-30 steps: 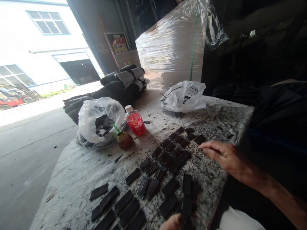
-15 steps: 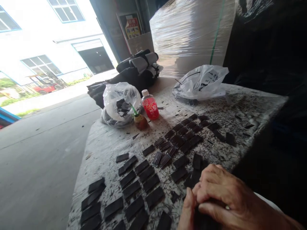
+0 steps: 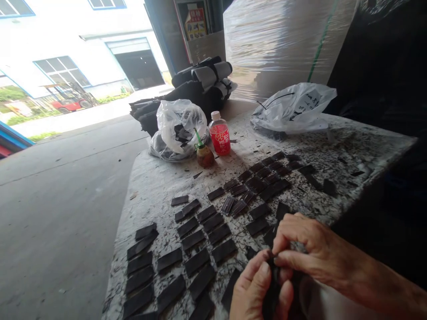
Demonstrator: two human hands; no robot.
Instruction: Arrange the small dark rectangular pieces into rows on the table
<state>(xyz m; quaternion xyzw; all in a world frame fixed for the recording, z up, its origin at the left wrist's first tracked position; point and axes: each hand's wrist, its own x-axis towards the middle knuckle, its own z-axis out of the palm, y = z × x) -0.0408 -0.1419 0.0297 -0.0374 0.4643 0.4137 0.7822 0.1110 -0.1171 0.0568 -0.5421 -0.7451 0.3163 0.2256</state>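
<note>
My left hand (image 3: 253, 284) is closed around a dark, black piece (image 3: 271, 291) at the lower right of the view. Thumb and forefinger of my right hand (image 3: 305, 242) pinch the top end of that piece, close against the left fingertips. Its exact shape is mostly hidden by my fingers. Flat black rectangular pieces (image 3: 193, 240) lie in rough rows on the table to the left of my hands. Beyond them is a cluster of smaller dark pieces (image 3: 256, 184) with a shiny look.
The pale table (image 3: 133, 195) is littered with black scraps. Toward its back stand an open plastic bag (image 3: 167, 129) of black pieces, a brown oiler with green spout (image 3: 205, 156), a red-labelled bottle (image 3: 220, 138) and another plastic bag (image 3: 293, 111). Black rolls (image 3: 207, 78) lie behind.
My hands have come apart from their overlapped position; the right fingers now pinch the top of the dark piece in the left hand. The camera view has shifted slightly.
</note>
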